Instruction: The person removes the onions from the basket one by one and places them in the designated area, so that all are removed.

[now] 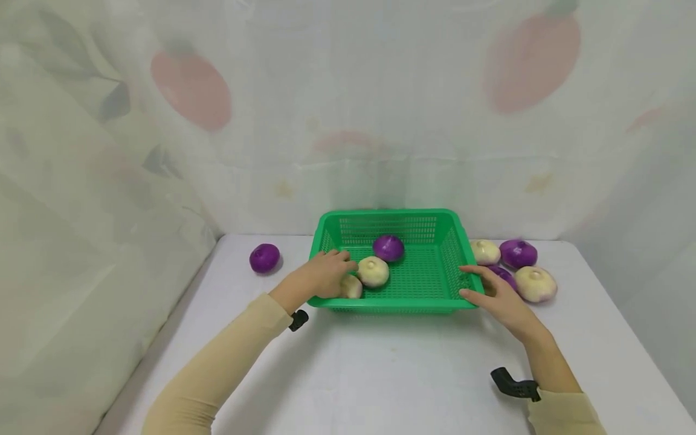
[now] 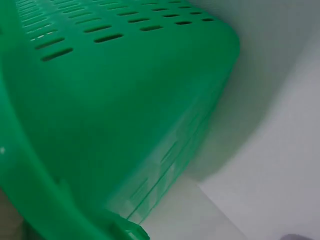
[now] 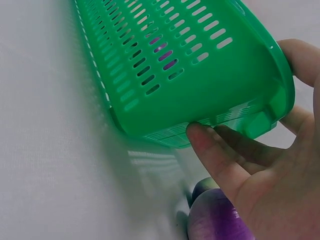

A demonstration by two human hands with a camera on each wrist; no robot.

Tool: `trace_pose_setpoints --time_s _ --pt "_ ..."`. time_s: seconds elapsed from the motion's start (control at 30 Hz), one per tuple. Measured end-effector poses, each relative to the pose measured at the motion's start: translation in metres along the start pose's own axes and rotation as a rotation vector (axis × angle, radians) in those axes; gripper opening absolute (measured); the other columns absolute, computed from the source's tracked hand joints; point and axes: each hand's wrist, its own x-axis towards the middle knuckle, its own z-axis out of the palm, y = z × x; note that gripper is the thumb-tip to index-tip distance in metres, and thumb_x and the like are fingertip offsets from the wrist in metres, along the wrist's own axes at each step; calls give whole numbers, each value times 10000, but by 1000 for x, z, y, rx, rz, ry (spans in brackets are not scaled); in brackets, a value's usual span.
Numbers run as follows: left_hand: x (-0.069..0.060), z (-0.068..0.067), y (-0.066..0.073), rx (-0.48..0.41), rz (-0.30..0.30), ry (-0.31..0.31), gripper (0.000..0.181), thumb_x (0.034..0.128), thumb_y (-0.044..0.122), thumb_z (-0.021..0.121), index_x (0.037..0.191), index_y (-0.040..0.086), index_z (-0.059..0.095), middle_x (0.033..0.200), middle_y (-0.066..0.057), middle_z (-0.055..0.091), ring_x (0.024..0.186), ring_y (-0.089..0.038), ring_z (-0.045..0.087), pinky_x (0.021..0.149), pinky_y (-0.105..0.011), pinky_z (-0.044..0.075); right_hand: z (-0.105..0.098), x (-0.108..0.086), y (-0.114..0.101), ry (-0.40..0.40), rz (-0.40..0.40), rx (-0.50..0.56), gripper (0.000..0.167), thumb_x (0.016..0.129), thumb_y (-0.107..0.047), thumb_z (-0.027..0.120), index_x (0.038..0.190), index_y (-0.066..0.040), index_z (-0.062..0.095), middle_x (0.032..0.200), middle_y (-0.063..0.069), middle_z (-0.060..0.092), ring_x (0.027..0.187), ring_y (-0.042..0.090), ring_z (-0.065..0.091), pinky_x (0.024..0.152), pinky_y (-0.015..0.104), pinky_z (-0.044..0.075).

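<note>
A green slotted basket (image 1: 380,304) stands on the white table, with a purple onion (image 1: 388,248) and a white onion (image 1: 373,272) inside. My left hand (image 1: 321,275) reaches over the basket's left end, its fingers curled round another white onion (image 1: 351,287) that is partly hidden beneath them. In the left wrist view the basket's wall (image 2: 120,100) covers that hand's fingers. At the basket's right end my right hand (image 1: 502,302) grips the rim. The right wrist view shows the right hand's fingers (image 3: 215,155) against the outside of the wall.
To the left of the basket lies one purple onion (image 1: 264,258). Beside its right end sit several more, among them a purple onion (image 1: 518,254) and a white onion (image 1: 536,284), close to my right hand. A patterned curtain (image 1: 348,109) hangs behind the table.
</note>
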Motion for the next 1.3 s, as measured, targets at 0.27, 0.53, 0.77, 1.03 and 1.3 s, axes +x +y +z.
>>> trace_pose_setpoints --time_s 0.27,0.53,0.77,1.03,1.3 --pt "12 -3 1 -197 -83 -142 435 964 260 639 1395 210 610 1373 -12 610 1280 -232 543 1065 -444 434 -4 -1 -3 14 -1 -21 578 1020 -244 645 1515 -63 406 1591 232 309 1462 438 273 931 101 417" --pt "15 -3 1 -236 -63 -153 397 951 200 624 1347 189 645 1297 17 632 1180 -190 568 1021 -399 457 -3 -1 -1 17 5 -29 580 1017 -245 651 1511 -59 412 1584 236 314 1464 442 261 923 99 416" --pt "15 -5 1 -236 -43 -157 378 965 217 616 1340 181 648 1282 17 636 1165 -179 570 1024 -391 454 -3 -1 0 23 2 -34 572 1017 -250 651 1507 -64 420 1578 223 332 1461 437 275 927 100 417" --pt "16 -6 -4 -196 -37 -103 431 899 292 709 1317 212 639 1255 20 618 1138 -182 558 969 -388 478 -3 -1 -1 21 5 -38 578 1016 -257 652 1511 -70 418 1582 227 330 1462 438 275 927 101 415" --pt "21 2 -4 -106 -47 -66 629 835 289 809 1410 242 559 1239 -23 538 1110 -225 502 838 -404 510 -3 -2 -1 16 11 -21 583 1016 -249 651 1514 -65 410 1585 238 318 1461 436 277 928 102 419"
